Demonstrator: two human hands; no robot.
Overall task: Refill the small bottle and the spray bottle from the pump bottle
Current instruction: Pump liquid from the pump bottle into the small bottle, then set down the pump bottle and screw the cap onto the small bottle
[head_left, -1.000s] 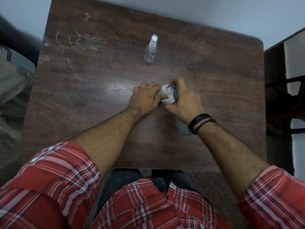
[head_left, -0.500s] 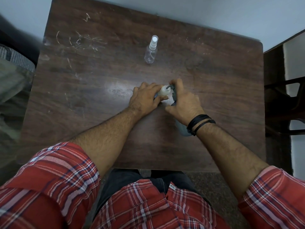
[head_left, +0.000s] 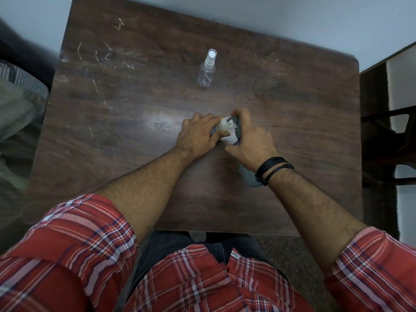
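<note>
At the table's middle, my left hand [head_left: 199, 136] grips a small pale bottle [head_left: 225, 124], its mouth right under the nozzle of a grey pump bottle [head_left: 247, 176]. My right hand [head_left: 252, 140] lies over the grey pump head [head_left: 236, 126], fingers curled on it; the bottle's body shows only below my wrist. A clear spray bottle [head_left: 207, 69] with a white cap stands alone farther back, well away from both hands.
The dark wooden table [head_left: 112, 131] carries pale scratches at its far left. A dark wooden chair [head_left: 382, 131] stands beside its right edge. Folded cloth [head_left: 20, 102] lies off the left edge. A white wall runs behind.
Both hands stay at the small bottle and pump head; my right hand has shifted only slightly on the pump. The spray bottle has not moved.
</note>
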